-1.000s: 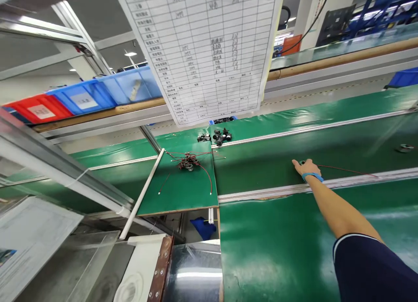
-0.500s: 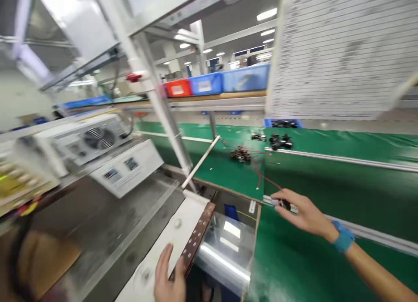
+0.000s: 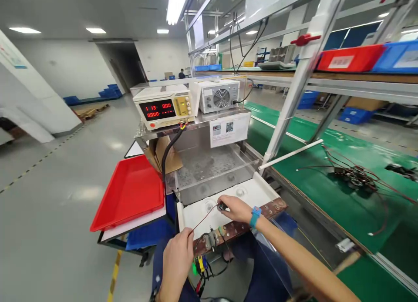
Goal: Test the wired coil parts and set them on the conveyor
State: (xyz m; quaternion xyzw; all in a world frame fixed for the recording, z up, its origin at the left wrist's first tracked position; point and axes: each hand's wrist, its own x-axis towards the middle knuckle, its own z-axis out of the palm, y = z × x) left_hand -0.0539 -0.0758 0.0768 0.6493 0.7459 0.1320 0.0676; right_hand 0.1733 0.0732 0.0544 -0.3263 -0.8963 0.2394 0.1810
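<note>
My right hand (image 3: pixel 237 209), with a blue band at its wrist, is closed on a small black motor (image 3: pixel 222 206) above the white ledge (image 3: pixel 253 202). A thin red-and-black wire (image 3: pixel 205 216) runs from the motor down to my left hand (image 3: pixel 179 252). The fingers of that hand are pinched on the wire near its end, at the left end of the brown strip (image 3: pixel 235 228) studded with metal contacts. Dark cables and clips (image 3: pixel 212 239) sit on the strip between my hands. The exact wire tip is hidden by my fingers.
A power supply (image 3: pixel 163 108) with red digits stands on the metal shelf behind, beside a grey unit with a fan (image 3: pixel 221 98). At left is a red tray (image 3: pixel 130 193). Several wired motors (image 3: pixel 355 179) lie on the green bench (image 3: pixel 326 206) at right, past a metal post (image 3: pixel 290 102).
The view has swung left. My right hand has carried the motor from the green bench to the white ledge. My left hand, open before, now pinches the wire.
</note>
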